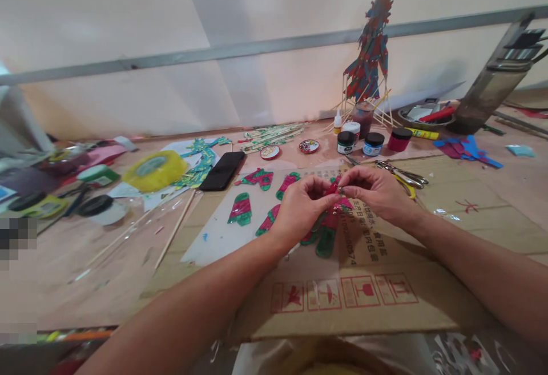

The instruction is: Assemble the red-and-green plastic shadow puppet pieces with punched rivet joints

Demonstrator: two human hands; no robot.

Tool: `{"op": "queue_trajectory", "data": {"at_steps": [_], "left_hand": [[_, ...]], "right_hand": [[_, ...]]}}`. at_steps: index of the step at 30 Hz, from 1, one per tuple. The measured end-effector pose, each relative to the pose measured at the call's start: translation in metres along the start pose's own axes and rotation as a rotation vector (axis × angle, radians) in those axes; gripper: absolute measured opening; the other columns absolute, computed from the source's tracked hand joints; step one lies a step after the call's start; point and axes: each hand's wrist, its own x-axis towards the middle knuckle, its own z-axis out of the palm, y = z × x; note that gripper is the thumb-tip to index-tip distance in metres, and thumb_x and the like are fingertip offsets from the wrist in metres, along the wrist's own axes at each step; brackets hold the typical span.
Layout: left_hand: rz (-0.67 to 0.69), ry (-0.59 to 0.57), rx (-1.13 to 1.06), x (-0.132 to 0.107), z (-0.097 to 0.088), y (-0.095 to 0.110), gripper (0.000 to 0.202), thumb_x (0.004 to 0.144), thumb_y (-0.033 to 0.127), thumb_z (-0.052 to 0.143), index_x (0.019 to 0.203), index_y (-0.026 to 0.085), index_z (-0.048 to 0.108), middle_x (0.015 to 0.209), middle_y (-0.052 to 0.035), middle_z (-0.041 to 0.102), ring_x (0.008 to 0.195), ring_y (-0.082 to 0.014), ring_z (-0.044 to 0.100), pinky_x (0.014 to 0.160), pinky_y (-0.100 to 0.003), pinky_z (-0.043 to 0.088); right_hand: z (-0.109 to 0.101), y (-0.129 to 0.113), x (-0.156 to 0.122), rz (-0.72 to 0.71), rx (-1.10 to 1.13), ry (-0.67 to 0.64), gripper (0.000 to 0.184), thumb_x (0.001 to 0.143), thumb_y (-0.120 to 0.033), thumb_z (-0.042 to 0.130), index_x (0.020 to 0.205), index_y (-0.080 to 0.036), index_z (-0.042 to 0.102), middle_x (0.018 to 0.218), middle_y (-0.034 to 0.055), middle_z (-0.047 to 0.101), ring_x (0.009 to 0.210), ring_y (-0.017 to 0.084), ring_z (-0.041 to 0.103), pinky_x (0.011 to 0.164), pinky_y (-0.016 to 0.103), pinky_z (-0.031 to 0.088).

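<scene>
Both hands meet over a flattened cardboard sheet (363, 301). My left hand (299, 206) and my right hand (379, 192) are closed in a pinch on the same small red-and-green painted puppet piece (331, 215), held just above the cardboard. Its green lower part hangs down toward the sheet. Several similar red-and-green cut-out pieces (240, 209) lie on a translucent sheet to the left of my hands.
A black phone (222, 170) lies at the left of the cardboard, a thin wooden stick (175, 229) below it. Small paint jars (373, 143), scissors (402, 174) and a standing painted shadow puppet (370, 49) are behind. A yellow tape roll (154, 170) and clutter fill the left.
</scene>
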Motion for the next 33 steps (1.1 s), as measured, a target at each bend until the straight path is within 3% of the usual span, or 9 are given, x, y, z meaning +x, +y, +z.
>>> {"op": "queue_trajectory", "data": {"at_steps": [9, 14, 18, 21, 24, 27, 30, 33], "left_hand": [[0.141, 0.004, 0.256, -0.004, -0.004, 0.000, 0.015, 0.073, 0.027, 0.078, 0.079, 0.018, 0.068, 0.078, 0.0000, 0.071, 0.072, -0.0142, 0.064, 0.068, -0.027, 0.052], [0.172, 0.003, 0.292, -0.006, -0.003, -0.003, 0.014, 0.075, 0.029, 0.076, 0.082, 0.019, 0.070, 0.081, -0.0008, 0.073, 0.074, -0.0147, 0.065, 0.070, -0.027, 0.051], [0.142, -0.083, 0.252, -0.005, -0.005, -0.002, 0.023, 0.075, 0.039, 0.076, 0.084, 0.018, 0.072, 0.082, -0.0006, 0.073, 0.074, -0.0151, 0.064, 0.070, -0.026, 0.050], [0.114, -0.141, 0.279, -0.001, -0.012, 0.002, 0.033, 0.087, 0.048, 0.060, 0.079, 0.018, 0.071, 0.074, 0.0002, 0.070, 0.069, -0.0145, 0.061, 0.065, -0.025, 0.047], [0.058, -0.131, 0.413, 0.004, -0.021, 0.002, 0.031, 0.090, 0.041, 0.054, 0.079, 0.017, 0.071, 0.072, -0.0003, 0.069, 0.066, -0.0146, 0.060, 0.063, -0.026, 0.045], [0.002, -0.227, 0.602, 0.008, -0.028, 0.000, 0.014, 0.083, 0.025, 0.060, 0.087, 0.019, 0.072, 0.081, -0.0019, 0.073, 0.073, -0.0166, 0.064, 0.068, -0.026, 0.046], [-0.010, -0.384, 0.871, 0.005, -0.029, 0.002, 0.012, 0.076, 0.017, 0.065, 0.086, 0.020, 0.071, 0.084, -0.0033, 0.073, 0.076, -0.0187, 0.064, 0.067, -0.027, 0.043], [0.005, -0.433, 1.100, 0.002, -0.022, 0.007, 0.014, 0.074, 0.020, 0.070, 0.088, 0.018, 0.069, 0.083, -0.0057, 0.072, 0.073, -0.0211, 0.062, 0.061, -0.029, 0.037]], "right_hand": [[0.002, 0.001, -0.001, 0.012, -0.006, -0.011, 0.009, 0.076, -0.029, 0.075, 0.078, -0.022, 0.071, 0.076, -0.0003, 0.069, 0.072, 0.016, 0.062, 0.068, 0.030, 0.051], [0.004, 0.000, -0.002, -0.023, -0.063, 0.003, 0.008, 0.078, -0.028, 0.073, 0.078, -0.021, 0.068, 0.076, -0.0001, 0.067, 0.073, 0.016, 0.060, 0.068, 0.029, 0.049], [0.005, -0.003, -0.003, -0.053, -0.109, 0.017, 0.008, 0.079, -0.027, 0.070, 0.078, -0.020, 0.067, 0.074, 0.0000, 0.065, 0.071, 0.015, 0.058, 0.066, 0.029, 0.048], [0.002, -0.006, -0.001, -0.034, -0.098, 0.034, 0.012, 0.078, -0.030, 0.070, 0.077, -0.019, 0.065, 0.072, -0.0002, 0.063, 0.067, 0.014, 0.056, 0.064, 0.029, 0.046], [-0.005, -0.004, 0.004, 0.029, -0.068, 0.056, 0.016, 0.075, -0.032, 0.073, 0.077, -0.020, 0.063, 0.069, -0.0010, 0.061, 0.064, 0.013, 0.054, 0.062, 0.028, 0.046], [-0.010, 0.002, 0.008, 0.112, -0.018, 0.055, 0.017, 0.072, -0.032, 0.073, 0.076, -0.020, 0.062, 0.069, -0.0016, 0.060, 0.062, 0.013, 0.054, 0.061, 0.027, 0.046], [-0.013, 0.010, 0.009, 0.181, 0.019, -0.051, 0.017, 0.071, -0.030, 0.074, 0.078, -0.019, 0.062, 0.070, -0.0020, 0.061, 0.060, 0.011, 0.055, 0.058, 0.026, 0.046], [-0.013, 0.019, 0.009, 0.245, -0.019, -0.222, 0.015, 0.073, -0.028, 0.071, 0.079, -0.019, 0.060, 0.065, -0.0038, 0.059, 0.052, 0.010, 0.052, 0.049, 0.023, 0.041]]}}
